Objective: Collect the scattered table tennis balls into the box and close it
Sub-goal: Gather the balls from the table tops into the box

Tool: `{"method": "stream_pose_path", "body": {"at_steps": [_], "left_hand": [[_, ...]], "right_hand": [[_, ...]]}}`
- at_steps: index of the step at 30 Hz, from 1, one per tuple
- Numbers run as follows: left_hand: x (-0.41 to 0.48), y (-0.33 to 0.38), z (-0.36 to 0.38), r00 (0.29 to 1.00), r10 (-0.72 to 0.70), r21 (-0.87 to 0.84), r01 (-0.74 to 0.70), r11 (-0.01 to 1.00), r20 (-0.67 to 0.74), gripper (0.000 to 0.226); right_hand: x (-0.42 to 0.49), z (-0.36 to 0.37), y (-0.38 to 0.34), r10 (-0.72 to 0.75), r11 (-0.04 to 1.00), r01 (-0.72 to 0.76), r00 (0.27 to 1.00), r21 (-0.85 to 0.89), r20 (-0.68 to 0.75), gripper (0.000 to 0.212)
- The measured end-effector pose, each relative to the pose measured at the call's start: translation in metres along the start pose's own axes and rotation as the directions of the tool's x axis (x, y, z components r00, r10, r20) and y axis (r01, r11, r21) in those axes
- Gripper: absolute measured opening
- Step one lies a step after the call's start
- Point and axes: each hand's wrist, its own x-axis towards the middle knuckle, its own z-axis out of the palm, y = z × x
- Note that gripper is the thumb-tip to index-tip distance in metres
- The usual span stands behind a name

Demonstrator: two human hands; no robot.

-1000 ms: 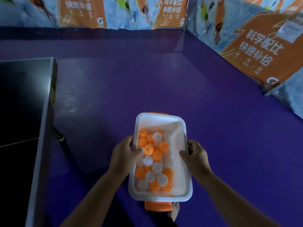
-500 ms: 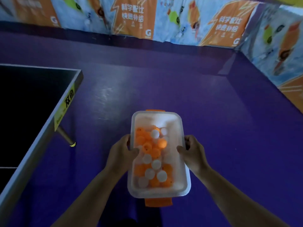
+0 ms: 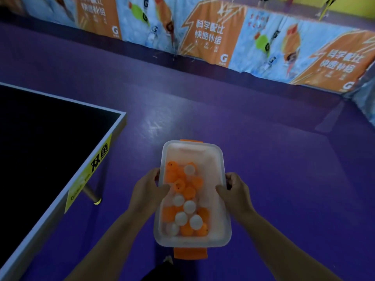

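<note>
Nearest the camera, at 6 o'clock, an orange latch tab (image 3: 190, 253) is hanging from the near end of a translucent plastic box (image 3: 220, 201); a second orange tab (image 3: 191, 141) is showing at its far end. Both hands are carrying the box above the purple floor (image 3: 263, 151), lid off. The left hand (image 3: 149, 191) is gripping the long left wall at about 9 o'clock of the box — thumb hooked over the rim and lying inside, fingers curled under the outer side. The right hand (image 3: 234, 191) is gripping the opposite wall at 3 o'clock in the same way, thumb over the rim, fingers wrapped round the outside. Inside, table tennis balls (image 3: 187, 205) — orange and white, mixed — are lying heaped along the left and near part of the box, with the far end bare.

Toward 9 o'clock, the dark corner of a table tennis table (image 3: 50, 142) is reaching into view, a yellow label (image 3: 99, 157) running along its edge and a leg (image 3: 91, 194) standing on the floor beneath.

Farthest off, from 11 to 2 o'clock, printed barrier panels (image 3: 207, 35) in orange and pale blue are lining the edge of the floor.
</note>
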Motion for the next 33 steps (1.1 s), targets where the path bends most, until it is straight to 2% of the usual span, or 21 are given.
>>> {"method": "stream_pose_path", "body": {"at_steps": [12,17,22,26,29,33], "left_hand": [[0.215,0.021,-0.008,0.997,-0.037,-0.084,0.031,0.996,-0.069,0.032],[0.318,0.028,-0.004,0.992,-0.091,-0.119,0.08,0.99,-0.086,0.027],[0.43,0.048,-0.022,0.976,-0.145,-0.128,0.125,0.984,-0.163,0.029],[0.503,0.049,-0.043,0.939,-0.235,-0.128,0.208,0.97,-0.252,0.036],[0.543,0.037,-0.062,0.878,-0.319,-0.136,0.289,0.948,-0.358,0.046],[0.594,0.017,-0.097,0.807,-0.42,-0.227,0.355,0.907,-0.416,0.046]], "right_hand": [[0.229,0.039,-0.06,-0.032,0.999,0.032,0.998,-0.013,0.048,0.021],[0.348,0.058,-0.082,-0.085,0.996,0.087,0.989,-0.011,0.118,0.022],[0.478,0.087,-0.123,-0.125,0.992,0.126,0.967,0.009,0.221,0.021],[0.567,0.124,-0.165,-0.178,0.981,0.191,0.932,-0.011,0.316,0.022],[0.617,0.16,-0.197,-0.224,0.965,0.26,0.893,-0.043,0.39,0.02],[0.676,0.217,-0.246,-0.27,0.942,0.334,0.829,-0.045,0.49,0.018]]}}
